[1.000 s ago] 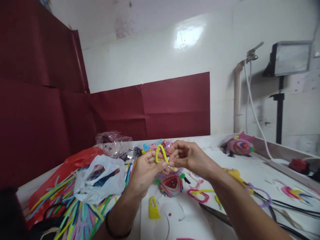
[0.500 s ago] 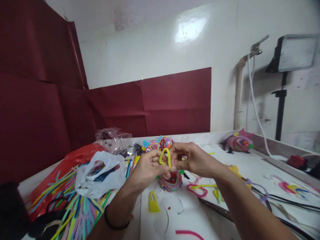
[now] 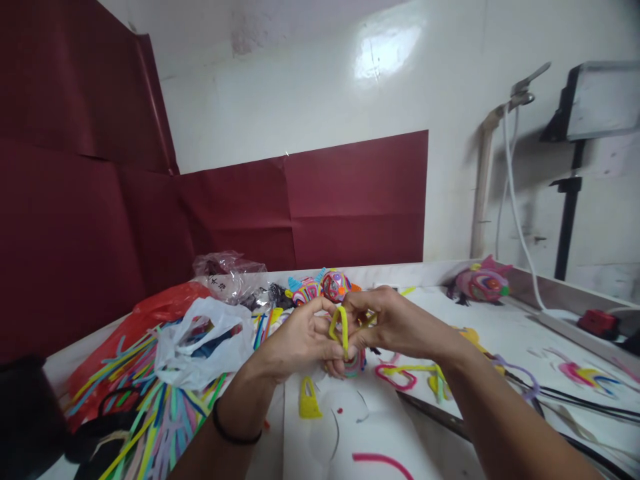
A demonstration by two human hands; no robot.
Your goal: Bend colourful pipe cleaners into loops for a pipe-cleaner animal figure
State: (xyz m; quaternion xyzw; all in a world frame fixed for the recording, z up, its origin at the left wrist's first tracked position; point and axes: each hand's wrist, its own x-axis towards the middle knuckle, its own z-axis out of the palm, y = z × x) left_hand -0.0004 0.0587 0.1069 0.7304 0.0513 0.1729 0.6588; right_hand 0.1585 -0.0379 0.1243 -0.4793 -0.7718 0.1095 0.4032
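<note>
A yellow pipe cleaner [image 3: 343, 327], bent into a narrow pointed loop, is held up in front of me. My left hand [image 3: 305, 337] pinches its lower end between thumb and fingers. From the other side, my right hand [image 3: 383, 323] grips the same piece with closed fingertips, close against the left ones. Below them, a yellow triangular pipe cleaner piece [image 3: 310, 402] lies on a white paper [image 3: 370, 433] with drawn curves. A colourful round piece [image 3: 356, 363] is partly hidden behind my hands. A pink pipe cleaner strip [image 3: 383, 460] rests near the paper's front.
On the left, many coloured pipe cleaners [image 3: 165, 427] spill beside a white plastic bag [image 3: 205, 343] and a red bag [image 3: 165, 303]. Colourful fish-like crafts [image 3: 336, 285] stand at the back; a pink one [image 3: 483, 283] sits right. Black cables [image 3: 580, 400] cross the right side.
Both hands have lowered slightly, and the yellow loop has turned, now looking narrower. The whole view has shifted a little.
</note>
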